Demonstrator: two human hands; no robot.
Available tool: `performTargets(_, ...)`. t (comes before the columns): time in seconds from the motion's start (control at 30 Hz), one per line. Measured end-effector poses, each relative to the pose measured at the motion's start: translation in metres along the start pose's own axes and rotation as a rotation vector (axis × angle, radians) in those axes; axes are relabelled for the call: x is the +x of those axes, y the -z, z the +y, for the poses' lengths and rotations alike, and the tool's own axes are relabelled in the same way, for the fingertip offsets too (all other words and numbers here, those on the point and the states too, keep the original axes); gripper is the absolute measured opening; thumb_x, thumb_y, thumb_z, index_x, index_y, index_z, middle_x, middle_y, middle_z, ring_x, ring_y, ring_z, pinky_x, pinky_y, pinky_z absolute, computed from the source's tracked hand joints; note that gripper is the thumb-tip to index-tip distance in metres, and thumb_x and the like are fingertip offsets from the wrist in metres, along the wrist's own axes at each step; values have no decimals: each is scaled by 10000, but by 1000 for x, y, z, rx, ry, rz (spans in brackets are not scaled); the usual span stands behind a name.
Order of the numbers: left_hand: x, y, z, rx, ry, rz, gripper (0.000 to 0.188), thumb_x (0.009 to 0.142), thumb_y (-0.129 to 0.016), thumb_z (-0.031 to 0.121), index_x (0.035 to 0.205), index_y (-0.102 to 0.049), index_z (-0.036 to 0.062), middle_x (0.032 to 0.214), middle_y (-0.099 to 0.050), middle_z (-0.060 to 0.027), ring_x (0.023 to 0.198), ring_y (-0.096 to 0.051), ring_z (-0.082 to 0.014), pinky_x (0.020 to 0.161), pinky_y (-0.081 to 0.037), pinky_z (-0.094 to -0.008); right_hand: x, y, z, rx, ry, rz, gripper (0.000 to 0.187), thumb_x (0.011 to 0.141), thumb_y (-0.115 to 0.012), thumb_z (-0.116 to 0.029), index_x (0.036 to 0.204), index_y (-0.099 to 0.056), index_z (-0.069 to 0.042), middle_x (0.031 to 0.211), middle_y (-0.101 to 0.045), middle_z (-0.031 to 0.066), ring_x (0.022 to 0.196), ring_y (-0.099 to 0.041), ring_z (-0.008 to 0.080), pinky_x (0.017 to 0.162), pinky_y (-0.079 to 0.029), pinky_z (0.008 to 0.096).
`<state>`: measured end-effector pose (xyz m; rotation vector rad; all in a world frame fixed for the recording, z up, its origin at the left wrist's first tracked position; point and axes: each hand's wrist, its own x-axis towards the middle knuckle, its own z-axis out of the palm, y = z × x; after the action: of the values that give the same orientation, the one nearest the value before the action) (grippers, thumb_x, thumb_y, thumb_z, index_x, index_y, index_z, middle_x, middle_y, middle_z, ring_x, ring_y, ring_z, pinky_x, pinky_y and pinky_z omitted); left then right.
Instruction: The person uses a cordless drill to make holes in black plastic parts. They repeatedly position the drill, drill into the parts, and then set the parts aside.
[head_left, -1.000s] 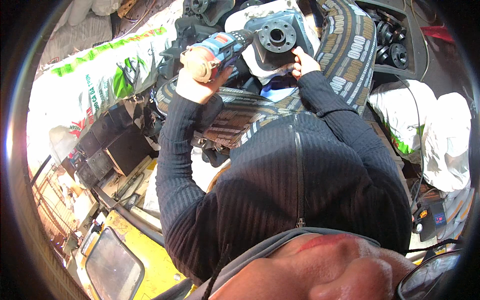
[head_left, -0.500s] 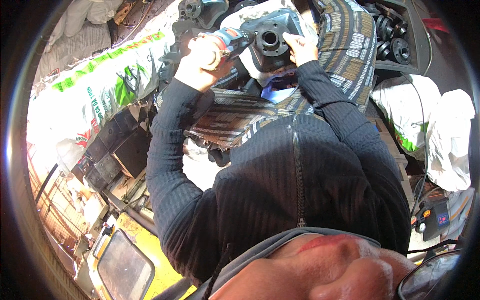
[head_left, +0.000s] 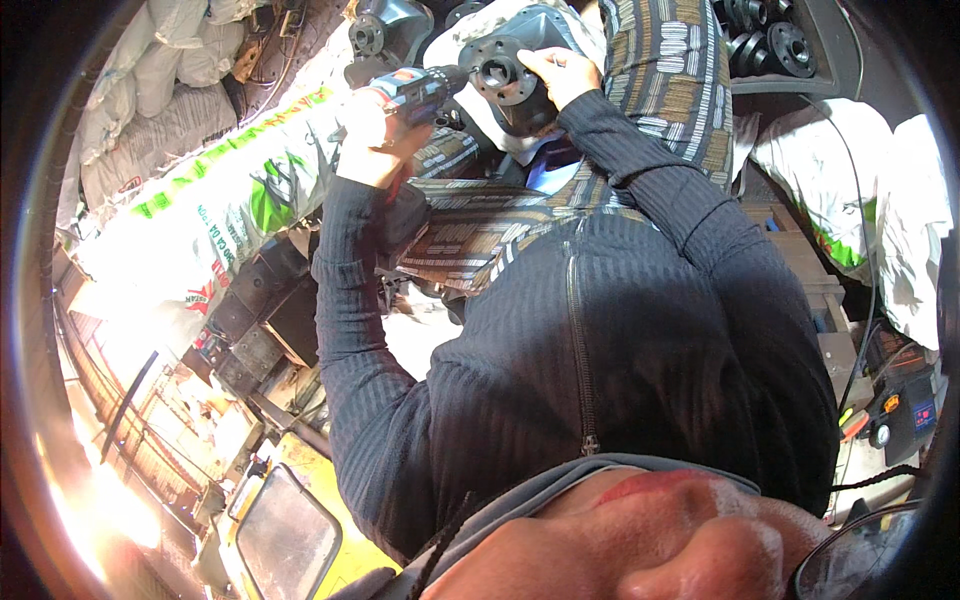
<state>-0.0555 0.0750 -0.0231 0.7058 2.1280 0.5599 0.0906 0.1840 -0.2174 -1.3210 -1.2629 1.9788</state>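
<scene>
My left hand (head_left: pixel 372 140) is wrapped round a cordless drill (head_left: pixel 415 92), its nose pointing right at the rim of a dark metal flange (head_left: pixel 512 92). Several holes ring the flange's round central opening, and a wider dark body sits beneath it. White sheeting (head_left: pixel 455 45) lies under the part, by my patterned trouser legs (head_left: pixel 665 70). At the flange's right rim, the fingers of my right hand (head_left: pixel 568 78) are pinched together. Whatever they hold, if anything, is too small to make out. Whether the drill's tip touches the part cannot be told.
Another flanged dark part (head_left: pixel 368 38) stands beyond the drill. A dark bin (head_left: pixel 835 75) at the far right holds several black flanges (head_left: pixel 790 50). White sacks (head_left: pixel 825 190) lie at the right, a printed sack (head_left: pixel 245 215) at the left. A cable (head_left: pixel 868 230) runs down the right side.
The drill and the flange now appear further left in the view, along with much of the surroundings. My right fingers stay at the flange's rim, and my left hand still grips the drill.
</scene>
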Motion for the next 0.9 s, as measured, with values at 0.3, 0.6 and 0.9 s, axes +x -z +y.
performTargets(0.3, -1, 0, -7, -134, -94, -42, 483, 723, -615, -40, 1163, -423, 16, 814, -599, -102, 437, -502, -126, 317, -386, -234, 2, -3, 1, 29, 29, -6, 232, 747, -707, -261, 794, -655, -40, 606, -532, -53, 494, -397, 24, 434, -307, 195)
performTargets(0.6, 0, 3, -6, -93, -62, -31, 479, 727, -638, -28, 1151, -424, 38, 824, -590, -76, 460, -512, -119, 351, -408, -235, 3, 0, -4, 106, 19, -20, 219, 747, -709, -267, 770, -644, -59, 546, -454, -63, 408, -318, 10, 368, -223, 188)
performTargets(0.9, 2, 1, 3, -44, -110, -40, 485, 726, -636, -17, 1171, -449, 26, 787, -599, -77, 433, -495, -110, 349, -402, -240, 3, 0, 2, 79, 10, -7, 216, 753, -707, -261, 778, -643, -57, 549, -453, -62, 412, -316, 13, 369, -226, 193)
